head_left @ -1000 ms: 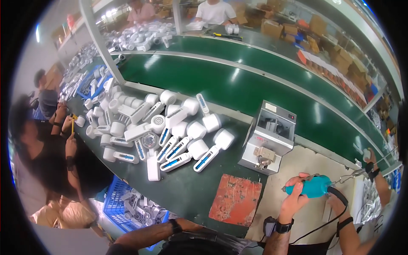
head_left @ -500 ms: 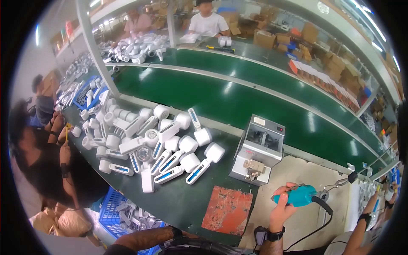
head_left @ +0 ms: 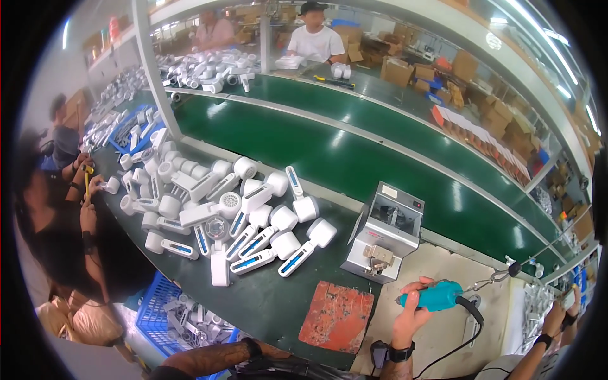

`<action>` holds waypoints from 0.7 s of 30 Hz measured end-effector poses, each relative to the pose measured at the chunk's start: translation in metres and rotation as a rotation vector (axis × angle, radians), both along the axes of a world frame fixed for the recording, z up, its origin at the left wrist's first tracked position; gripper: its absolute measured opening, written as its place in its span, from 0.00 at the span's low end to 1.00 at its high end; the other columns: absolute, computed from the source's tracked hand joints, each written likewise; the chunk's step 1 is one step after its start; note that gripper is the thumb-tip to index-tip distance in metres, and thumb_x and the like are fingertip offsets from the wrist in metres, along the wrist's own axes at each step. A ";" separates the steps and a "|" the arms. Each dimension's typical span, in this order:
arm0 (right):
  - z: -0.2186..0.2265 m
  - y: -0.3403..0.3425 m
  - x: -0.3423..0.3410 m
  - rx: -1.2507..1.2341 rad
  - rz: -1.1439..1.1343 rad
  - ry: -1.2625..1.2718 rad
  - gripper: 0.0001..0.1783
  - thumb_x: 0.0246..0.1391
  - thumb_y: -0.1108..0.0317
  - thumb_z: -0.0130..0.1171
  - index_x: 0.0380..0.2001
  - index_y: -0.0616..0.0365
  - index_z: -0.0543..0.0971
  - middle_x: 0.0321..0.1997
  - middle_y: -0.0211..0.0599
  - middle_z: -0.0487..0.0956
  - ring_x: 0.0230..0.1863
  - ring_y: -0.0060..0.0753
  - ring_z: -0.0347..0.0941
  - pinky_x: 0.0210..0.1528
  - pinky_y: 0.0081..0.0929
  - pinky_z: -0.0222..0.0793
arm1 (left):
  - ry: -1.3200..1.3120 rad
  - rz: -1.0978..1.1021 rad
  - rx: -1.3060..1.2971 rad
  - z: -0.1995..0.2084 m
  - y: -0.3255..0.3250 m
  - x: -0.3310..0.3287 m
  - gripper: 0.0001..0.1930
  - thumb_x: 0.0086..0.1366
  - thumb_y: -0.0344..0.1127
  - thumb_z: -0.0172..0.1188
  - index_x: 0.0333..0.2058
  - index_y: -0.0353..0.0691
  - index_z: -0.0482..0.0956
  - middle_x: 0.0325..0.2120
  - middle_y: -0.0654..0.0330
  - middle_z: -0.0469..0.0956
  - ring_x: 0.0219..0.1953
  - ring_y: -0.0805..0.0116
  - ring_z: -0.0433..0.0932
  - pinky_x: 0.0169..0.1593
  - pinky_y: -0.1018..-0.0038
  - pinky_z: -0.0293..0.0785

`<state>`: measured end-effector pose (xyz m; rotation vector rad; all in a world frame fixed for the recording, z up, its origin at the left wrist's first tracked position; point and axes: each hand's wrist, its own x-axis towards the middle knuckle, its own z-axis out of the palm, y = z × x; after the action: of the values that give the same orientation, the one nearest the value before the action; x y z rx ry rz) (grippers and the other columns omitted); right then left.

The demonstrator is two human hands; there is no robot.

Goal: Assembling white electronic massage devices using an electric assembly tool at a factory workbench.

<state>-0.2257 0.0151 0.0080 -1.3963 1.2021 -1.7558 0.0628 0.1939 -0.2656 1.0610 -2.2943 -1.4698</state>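
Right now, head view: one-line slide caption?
Right grip holding a teal corded tool near a grey machine, white handled parts heaped to the left.

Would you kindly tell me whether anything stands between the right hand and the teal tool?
Nothing visible does: the right hand grips the teal tool directly, with the thumb against its body near the tip. The black cord leaves from the tool's opposite end, clear of the grip.

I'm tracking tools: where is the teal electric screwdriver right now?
Head view, lower right: the teal electric screwdriver is in the right hand, right of the red board.
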 end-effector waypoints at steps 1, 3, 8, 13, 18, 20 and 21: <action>-0.001 0.000 0.001 0.000 0.003 0.000 0.26 0.63 0.56 0.62 0.53 0.64 0.68 0.33 0.35 0.76 0.36 0.26 0.73 0.41 0.27 0.69 | 0.003 -0.001 0.011 -0.002 0.002 0.002 0.22 0.74 0.38 0.46 0.63 0.37 0.69 0.60 0.50 0.73 0.62 0.52 0.71 0.65 0.61 0.67; -0.002 0.001 0.001 -0.005 0.011 -0.008 0.26 0.62 0.56 0.62 0.53 0.64 0.68 0.33 0.34 0.76 0.36 0.26 0.73 0.42 0.27 0.68 | 0.008 0.000 0.034 -0.005 0.008 0.003 0.23 0.74 0.38 0.46 0.63 0.37 0.69 0.61 0.50 0.73 0.63 0.52 0.70 0.66 0.61 0.67; -0.003 0.001 -0.001 -0.049 -0.006 0.070 0.29 0.61 0.53 0.63 0.54 0.64 0.68 0.34 0.35 0.77 0.36 0.27 0.72 0.42 0.27 0.69 | -0.025 -0.145 -0.316 0.085 0.011 -0.023 0.22 0.72 0.33 0.51 0.62 0.36 0.69 0.62 0.50 0.72 0.61 0.54 0.73 0.64 0.62 0.70; 0.000 0.007 0.000 -0.034 0.003 0.122 0.37 0.59 0.47 0.64 0.58 0.66 0.67 0.35 0.37 0.78 0.36 0.28 0.73 0.43 0.27 0.68 | 0.260 -0.428 -0.290 0.208 -0.022 -0.074 0.14 0.70 0.32 0.55 0.52 0.38 0.76 0.48 0.51 0.80 0.49 0.53 0.80 0.59 0.62 0.74; -0.008 0.012 -0.003 -0.102 -0.037 0.021 0.49 0.56 0.44 0.68 0.65 0.72 0.60 0.40 0.42 0.81 0.35 0.24 0.73 0.35 0.23 0.69 | 0.674 -0.345 -0.214 0.323 -0.083 -0.096 0.09 0.70 0.33 0.59 0.43 0.34 0.80 0.39 0.48 0.81 0.42 0.47 0.80 0.46 0.58 0.77; -0.007 0.017 -0.006 -0.085 -0.029 0.066 0.45 0.59 0.47 0.65 0.65 0.70 0.60 0.39 0.41 0.80 0.36 0.26 0.74 0.36 0.23 0.69 | 0.762 -0.295 -0.236 0.350 -0.114 -0.090 0.09 0.70 0.30 0.61 0.46 0.34 0.81 0.40 0.50 0.82 0.41 0.50 0.81 0.45 0.60 0.78; -0.006 0.012 -0.002 -0.065 -0.025 0.111 0.42 0.61 0.49 0.63 0.66 0.68 0.61 0.37 0.39 0.80 0.37 0.27 0.75 0.37 0.23 0.70 | 0.733 -0.106 -0.411 0.349 -0.132 -0.081 0.07 0.69 0.30 0.60 0.43 0.36 0.80 0.38 0.54 0.82 0.40 0.55 0.81 0.47 0.63 0.78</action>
<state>-0.2280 0.0271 0.0022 -1.5408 1.2346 -1.7688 -0.0180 0.0616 0.0839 0.2231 -1.9796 -1.0859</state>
